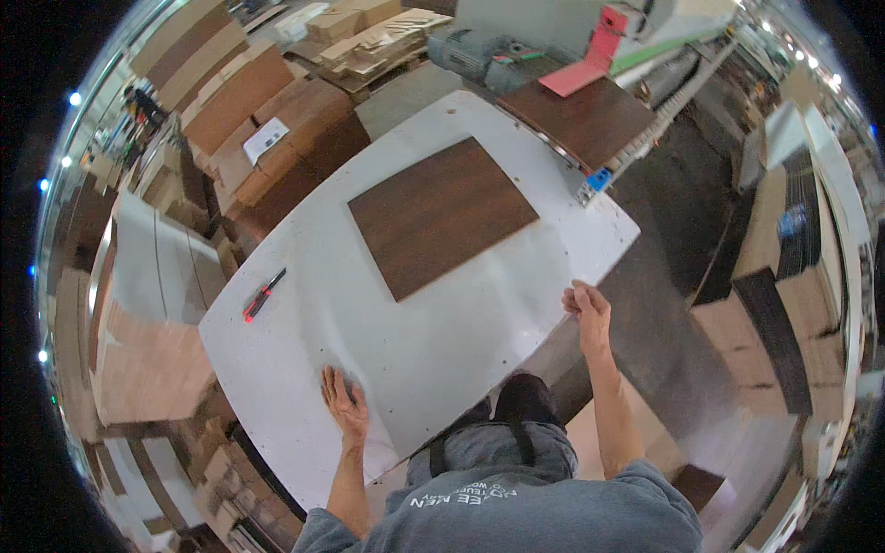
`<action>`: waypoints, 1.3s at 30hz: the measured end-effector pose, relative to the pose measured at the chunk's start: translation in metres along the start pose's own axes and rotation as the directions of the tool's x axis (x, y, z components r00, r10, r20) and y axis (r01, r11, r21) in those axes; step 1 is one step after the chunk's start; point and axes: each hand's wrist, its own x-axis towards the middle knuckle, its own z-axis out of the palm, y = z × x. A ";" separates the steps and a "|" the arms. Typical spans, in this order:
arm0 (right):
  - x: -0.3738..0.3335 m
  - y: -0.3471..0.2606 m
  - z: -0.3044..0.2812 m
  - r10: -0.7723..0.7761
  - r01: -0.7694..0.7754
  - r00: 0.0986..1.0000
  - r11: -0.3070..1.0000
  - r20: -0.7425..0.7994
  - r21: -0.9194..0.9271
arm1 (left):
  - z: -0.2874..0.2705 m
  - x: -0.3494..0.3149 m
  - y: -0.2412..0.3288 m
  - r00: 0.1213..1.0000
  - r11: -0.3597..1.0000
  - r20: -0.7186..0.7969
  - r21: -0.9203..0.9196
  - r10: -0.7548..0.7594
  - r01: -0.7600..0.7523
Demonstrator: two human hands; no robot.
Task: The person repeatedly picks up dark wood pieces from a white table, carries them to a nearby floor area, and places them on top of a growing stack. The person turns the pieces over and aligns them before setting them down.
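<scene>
My left hand (345,405) rests on the white tabletop (304,249) near its front left, fingers stretched out and holding nothing. By the table's right front edge my right hand (588,309) has its fingers curled together; whatever they may hold is hidden. A dark brown wood-grain panel (442,218) lies flat on the far middle of the table, apart from both hands. To the left of it, a red and black utility knife (264,297) lies on the tabletop.
At the table's far right, a brown panel (590,120) lies on a machine beside a pink bracket (595,60) and a rail with a blue fitting (597,180). Stacks of boards (774,295) stand right, more board stacks (152,350) left, and cardboard stacks (267,138) far left.
</scene>
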 end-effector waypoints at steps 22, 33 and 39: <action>0.236 -0.047 0.061 -0.001 -0.042 0.994 0.925 0.113 0.379 | 0.112 0.149 0.248 0.785 0.223 0.317 -0.842 -0.532 0.491; 0.104 -0.024 0.038 0.377 -0.499 0.705 0.866 0.601 0.043 | 0.136 0.275 0.379 0.675 -0.422 0.637 -0.764 -0.372 0.488; 0.192 -0.060 0.024 0.233 -0.419 0.882 0.785 0.409 0.457 | 0.065 0.205 0.326 0.717 -0.033 0.376 -0.896 -0.587 0.444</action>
